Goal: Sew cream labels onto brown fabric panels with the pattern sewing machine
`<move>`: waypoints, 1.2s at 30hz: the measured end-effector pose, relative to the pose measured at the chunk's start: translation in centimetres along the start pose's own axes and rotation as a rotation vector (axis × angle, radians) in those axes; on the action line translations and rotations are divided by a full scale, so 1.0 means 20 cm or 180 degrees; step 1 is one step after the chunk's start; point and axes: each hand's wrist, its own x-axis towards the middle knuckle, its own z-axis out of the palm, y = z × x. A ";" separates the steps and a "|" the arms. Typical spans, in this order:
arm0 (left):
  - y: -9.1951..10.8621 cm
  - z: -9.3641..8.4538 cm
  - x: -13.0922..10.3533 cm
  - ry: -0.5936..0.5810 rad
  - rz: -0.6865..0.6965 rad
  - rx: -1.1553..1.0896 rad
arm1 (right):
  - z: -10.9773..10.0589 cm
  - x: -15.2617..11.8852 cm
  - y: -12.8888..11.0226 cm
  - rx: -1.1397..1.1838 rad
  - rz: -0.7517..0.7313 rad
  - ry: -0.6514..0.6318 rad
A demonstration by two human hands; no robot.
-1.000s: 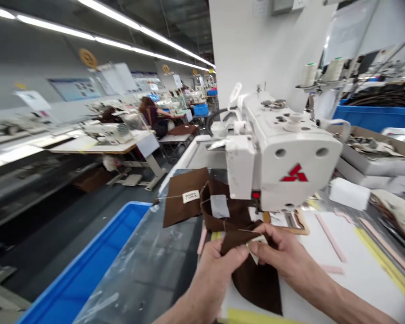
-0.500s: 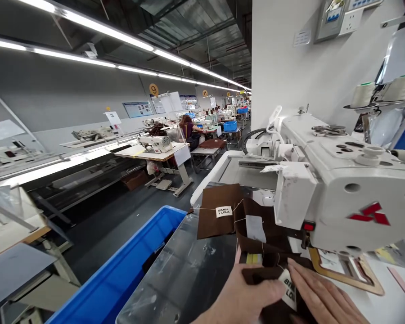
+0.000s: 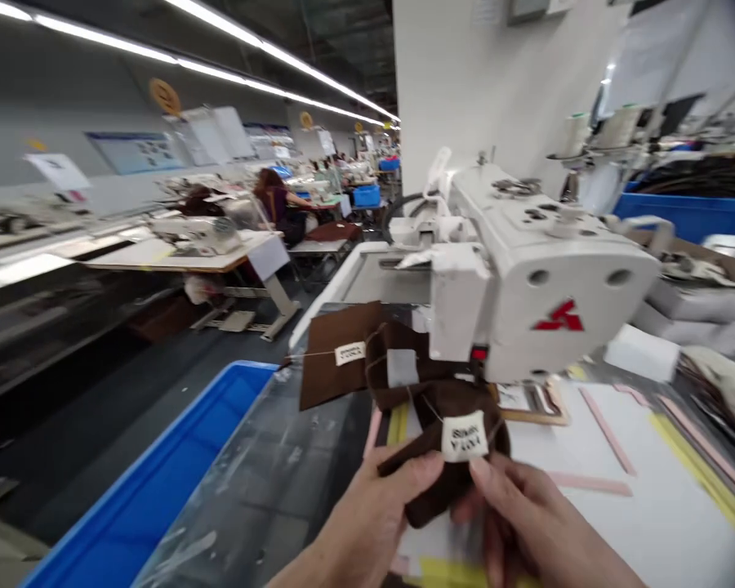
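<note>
the brown cloth (image 3: 429,500) looks dark, soft and curled over, its white label (image 3: 464,437) facing up with black lettering, slightly blurred. the left hand (image 3: 373,500) grips its left part, thumb on top; the right hand (image 3: 530,510) pinches it at the label's lower edge. it is above the desk (image 3: 661,514), in front of the sewing machine (image 3: 563,282).

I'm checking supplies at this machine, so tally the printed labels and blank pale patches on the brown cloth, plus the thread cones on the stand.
Printed labels: 2
Blank pale patch: 1
Thread cones: 2
Total: 5
</note>
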 end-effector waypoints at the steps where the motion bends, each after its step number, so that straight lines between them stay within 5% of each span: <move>1: 0.01 0.00 0.00 -0.0036 -0.0013 0.0070 | -0.01 0.00 -0.03 0.0264 0.0010 0.0113; 9: 0.14 -0.05 0.03 -0.0148 -0.0211 0.0627 | -0.08 -0.01 -0.08 0.0617 -0.0092 0.0388; 24: 0.13 -0.07 0.07 -0.0263 -0.0194 0.0824 | -0.09 0.00 -0.05 0.0411 -0.0203 0.0500; 31: 0.13 -0.10 0.05 -0.0148 -0.0131 0.0628 | -0.09 0.00 -0.06 0.0293 -0.0243 0.0474; 36: 0.11 -0.06 0.04 0.0303 -0.0185 0.0149 | -0.07 -0.01 -0.06 0.0238 -0.0225 0.0417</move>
